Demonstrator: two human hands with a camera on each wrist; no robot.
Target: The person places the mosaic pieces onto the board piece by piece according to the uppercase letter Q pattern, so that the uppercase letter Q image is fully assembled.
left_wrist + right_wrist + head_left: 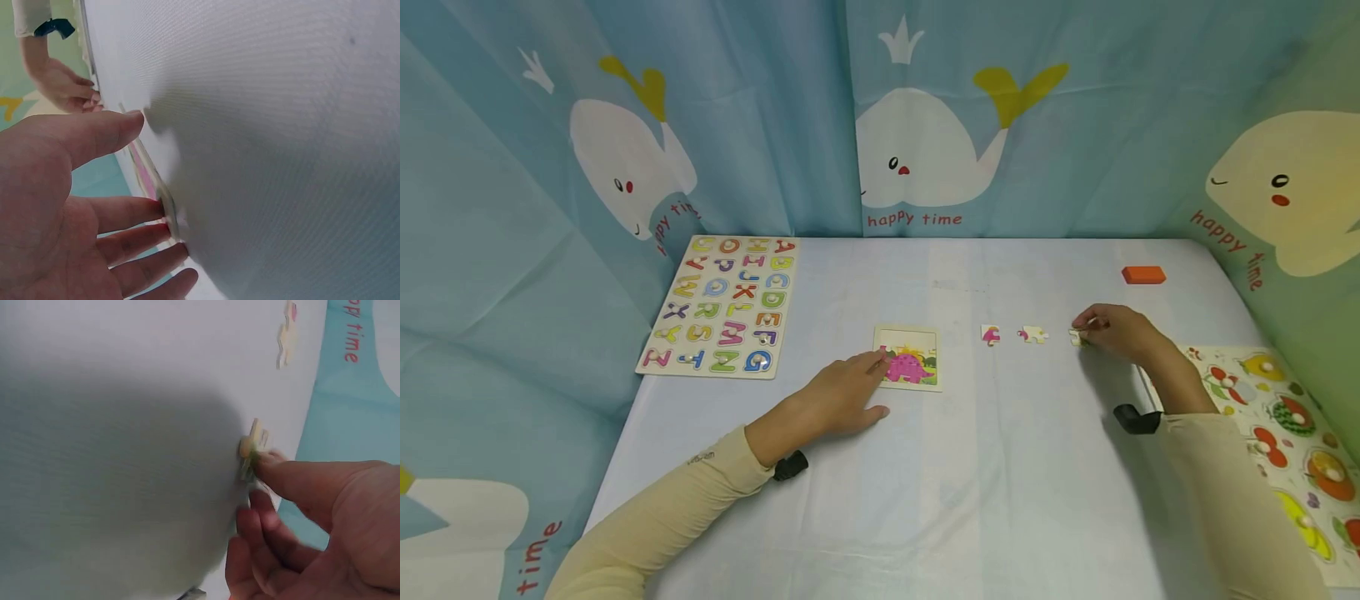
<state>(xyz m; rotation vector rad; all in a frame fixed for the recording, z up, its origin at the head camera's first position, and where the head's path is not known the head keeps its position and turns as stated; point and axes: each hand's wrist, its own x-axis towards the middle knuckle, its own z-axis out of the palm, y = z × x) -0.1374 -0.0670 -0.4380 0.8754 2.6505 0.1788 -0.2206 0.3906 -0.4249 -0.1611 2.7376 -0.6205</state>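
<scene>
A small square dinosaur puzzle (908, 367) lies in its wooden frame near the table's middle, pink dinosaur in the lower part and a bare strip along the top. My left hand (847, 393) rests at its left side, fingers straight, fingertips (164, 232) touching the frame's edge. Over to the right, my right hand (1112, 331) pinches a puzzle piece (249, 450) between thumb and fingers, close over the table. Two other loose pieces lie between the hands: a pink and white piece (991, 335) and a pale piece with some pink (1034, 334).
An alphabet board (722, 307) lies at the back left. At the right edge is a fruit board (1262, 400), partly under the right forearm. An orange block (1144, 275) sits at the back right. A whale-print curtain (820, 125) hangs behind the table.
</scene>
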